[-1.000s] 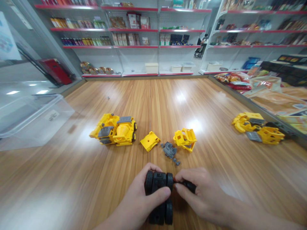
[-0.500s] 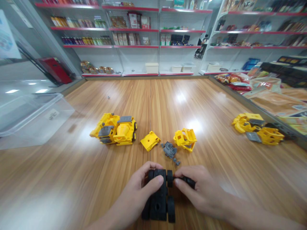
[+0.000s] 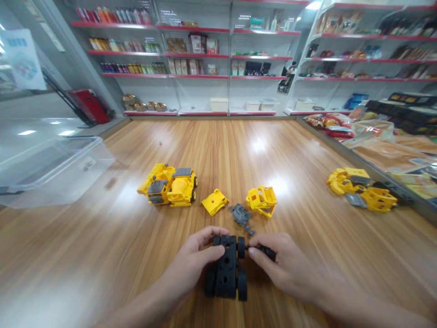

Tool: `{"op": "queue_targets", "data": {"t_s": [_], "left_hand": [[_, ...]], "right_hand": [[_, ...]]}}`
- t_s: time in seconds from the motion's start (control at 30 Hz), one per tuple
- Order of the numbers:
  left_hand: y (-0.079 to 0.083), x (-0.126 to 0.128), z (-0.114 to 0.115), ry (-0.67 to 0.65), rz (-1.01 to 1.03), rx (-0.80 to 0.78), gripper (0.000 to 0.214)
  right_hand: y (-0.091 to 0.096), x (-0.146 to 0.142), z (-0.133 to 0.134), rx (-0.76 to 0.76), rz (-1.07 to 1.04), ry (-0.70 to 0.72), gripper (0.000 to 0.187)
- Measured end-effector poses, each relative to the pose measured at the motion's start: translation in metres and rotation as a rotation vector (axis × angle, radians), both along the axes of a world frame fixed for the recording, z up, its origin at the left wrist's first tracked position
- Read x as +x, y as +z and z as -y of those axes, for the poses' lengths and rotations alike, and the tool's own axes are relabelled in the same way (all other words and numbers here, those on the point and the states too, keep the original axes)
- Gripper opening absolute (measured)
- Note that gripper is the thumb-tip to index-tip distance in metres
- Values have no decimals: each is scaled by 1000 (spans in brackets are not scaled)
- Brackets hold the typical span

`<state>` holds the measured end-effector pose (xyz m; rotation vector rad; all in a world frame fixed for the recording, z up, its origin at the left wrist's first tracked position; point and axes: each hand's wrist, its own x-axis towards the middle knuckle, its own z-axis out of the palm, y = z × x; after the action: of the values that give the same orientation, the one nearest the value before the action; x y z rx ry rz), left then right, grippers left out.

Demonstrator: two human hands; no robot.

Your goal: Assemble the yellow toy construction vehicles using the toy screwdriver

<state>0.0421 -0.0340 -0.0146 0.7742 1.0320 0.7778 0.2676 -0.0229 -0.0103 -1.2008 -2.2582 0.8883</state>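
Two bare hands work over a black wheeled toy chassis (image 3: 225,269) lying on a wooden table (image 3: 300,155) close before the person. The left hand (image 3: 196,250) curls partly closed over the chassis, thumb pressed on top; the right hand (image 3: 283,266) pinches a short black rod (image 3: 266,253) between thumb and fingers, just beside a wheel. Just ahead lie a yellow panel (image 3: 214,202), small grey parts (image 3: 241,215) and a yellow cab frame (image 3: 262,200). Farther left stands a yellow toy truck (image 3: 167,189); more yellow pieces (image 3: 362,191) lie right, near snack packets (image 3: 385,146). A clear plastic bin (image 3: 51,173) sits left, below store shelves (image 3: 198,76).
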Motion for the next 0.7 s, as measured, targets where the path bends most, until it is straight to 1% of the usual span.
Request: {"op": "queue_targets", "data": {"t_s": [0.1, 0.2, 0.33, 0.43, 0.5, 0.57, 0.63, 0.7], "left_hand": [[0, 2, 1, 76, 31, -38, 42], [-2, 5, 3, 148, 61, -33, 50], [-2, 5, 2, 246, 100, -58, 59], [-2, 1, -2, 297, 77, -28, 60], [-3, -2, -3, 285, 8, 35, 58], [-4, -3, -2, 221, -71, 105, 56], [-6, 0, 1, 132, -113, 138, 54], [-8, 3, 5, 51, -128, 130, 54]], "right_hand": [[-3, 3, -4, 91, 5, 13, 28], [-4, 4, -9, 190, -6, -35, 22], [-3, 3, -19, 284, 18, -187, 11], [-1, 3, -30, 398, 48, -368, 19], [1, 5, -37, 458, 102, -488, 29], [4, 9, -45, 467, 175, -573, 36], [4, 14, -51, 432, 223, -589, 35], [3, 17, -55, 392, 230, -548, 27]]}}
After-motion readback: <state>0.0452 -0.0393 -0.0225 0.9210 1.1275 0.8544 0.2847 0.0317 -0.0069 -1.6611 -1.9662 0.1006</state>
